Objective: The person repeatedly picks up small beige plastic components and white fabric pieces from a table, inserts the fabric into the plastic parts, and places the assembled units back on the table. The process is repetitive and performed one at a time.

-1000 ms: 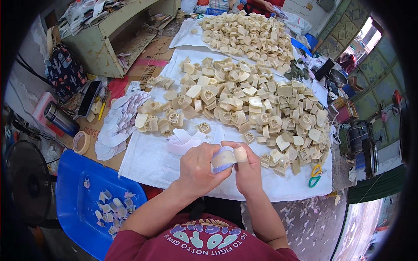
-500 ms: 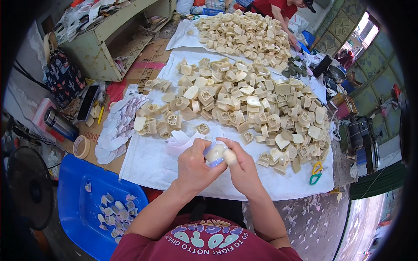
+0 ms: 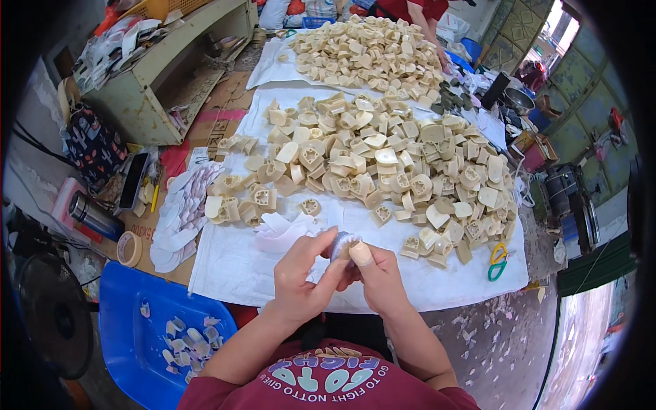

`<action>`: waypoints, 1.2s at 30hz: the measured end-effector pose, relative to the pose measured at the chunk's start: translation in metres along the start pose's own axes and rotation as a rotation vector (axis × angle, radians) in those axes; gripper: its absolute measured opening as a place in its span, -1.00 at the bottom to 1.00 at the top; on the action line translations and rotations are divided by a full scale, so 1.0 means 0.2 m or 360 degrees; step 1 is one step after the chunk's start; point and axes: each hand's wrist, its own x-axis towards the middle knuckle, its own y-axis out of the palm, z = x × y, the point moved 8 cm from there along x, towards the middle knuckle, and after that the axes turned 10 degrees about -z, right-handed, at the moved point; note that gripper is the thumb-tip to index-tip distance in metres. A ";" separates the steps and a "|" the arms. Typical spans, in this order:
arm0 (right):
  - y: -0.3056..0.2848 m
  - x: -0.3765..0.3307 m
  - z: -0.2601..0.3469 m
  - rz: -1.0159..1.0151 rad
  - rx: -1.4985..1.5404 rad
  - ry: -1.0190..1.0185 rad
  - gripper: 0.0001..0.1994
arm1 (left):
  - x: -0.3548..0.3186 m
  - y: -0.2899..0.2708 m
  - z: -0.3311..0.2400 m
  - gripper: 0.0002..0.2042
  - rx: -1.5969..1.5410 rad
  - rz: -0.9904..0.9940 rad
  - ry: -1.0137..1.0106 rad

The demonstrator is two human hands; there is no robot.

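Note:
Both hands meet over the near edge of the cloth, in front of my chest. My left hand [image 3: 304, 273] grips a small shoe heel [image 3: 342, 244] wrapped in shiny, pale purple material, its ragged edge turned up. My right hand [image 3: 379, 277] closes on the same heel from the other side; its thumb, with a pale wrap on it, presses at that edge. Fingers hide most of the heel. Just left of them lies a small stack of pale pink cut pieces [image 3: 281, 232]. Beyond spreads a big heap of bare beige heels [image 3: 383, 157].
A blue basin [image 3: 123, 342] with several covered heels stands at lower left. More pale cut pieces [image 3: 179, 219] lie on cardboard beside a tape roll [image 3: 129, 249] and a flask [image 3: 96, 215]. Yellow-green snips [image 3: 498, 262] rest at right. Another person [image 3: 424, 17] works at the far end.
The heel has been turned in my hands, so its ragged wrapped edge now faces up instead of its smooth pale face. My right thumb has shifted onto that edge. The view has moved slightly.

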 end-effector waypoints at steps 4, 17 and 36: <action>0.03 -0.04 0.01 0.0119 0.0141 -0.0081 -0.60 | 0.01 0.04 0.08 -0.51 -0.0985 -0.0021 -0.0666; -0.01 -0.05 0.21 -0.0099 -0.0400 -0.0400 -0.83 | -0.04 0.06 0.12 -0.45 -0.0939 0.0263 -0.0723; 0.05 -0.08 0.14 0.0110 -0.0036 -0.0379 -0.91 | 0.01 -0.01 -0.07 -0.49 -0.0079 0.0416 -0.0021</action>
